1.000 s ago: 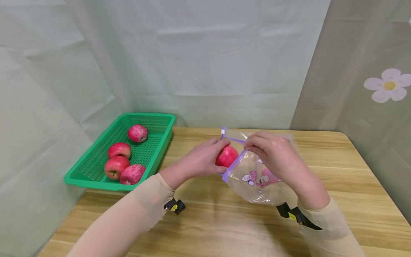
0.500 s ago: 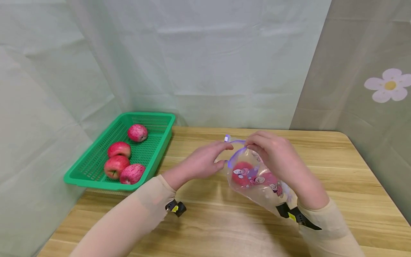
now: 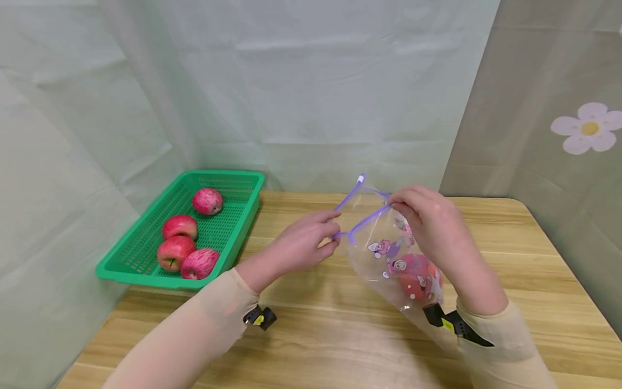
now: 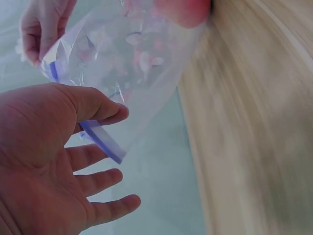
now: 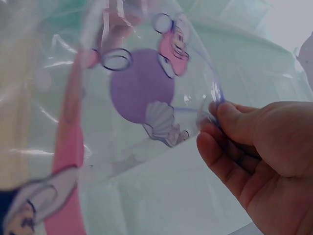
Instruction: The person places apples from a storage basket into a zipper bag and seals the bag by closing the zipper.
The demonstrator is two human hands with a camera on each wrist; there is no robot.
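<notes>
A clear zip bag (image 3: pixel 384 259) with purple edging and printed pink cartoon figures hangs between both hands, its mouth spread toward the left. My right hand (image 3: pixel 432 232) pinches the rim at one side, thumb against fingers, as the right wrist view shows on the hand (image 5: pixel 264 156). At the opposite side, my left hand (image 3: pixel 303 243) holds the purple rim (image 4: pixel 105 142) between thumb and index finger, the other fingers spread. One red apple (image 3: pixel 413 286) rests low inside the bag, seen through the plastic; it also shows as an apple (image 4: pixel 186 10) in the left wrist view.
A green plastic basket (image 3: pixel 238 229) stands at the left of the wooden table (image 3: pixel 301 346). Several red apples (image 3: pixel 176 253) lie in it. Pale cloth (image 3: pixel 311 97) hangs behind the table, with a printed flower (image 3: pixel 589 128) on the right.
My left hand let go of the apple, which dropped into the bag and slid toward its bottom. That hand then took the rim. The right hand moved slightly right, and the mouth spread wider.
</notes>
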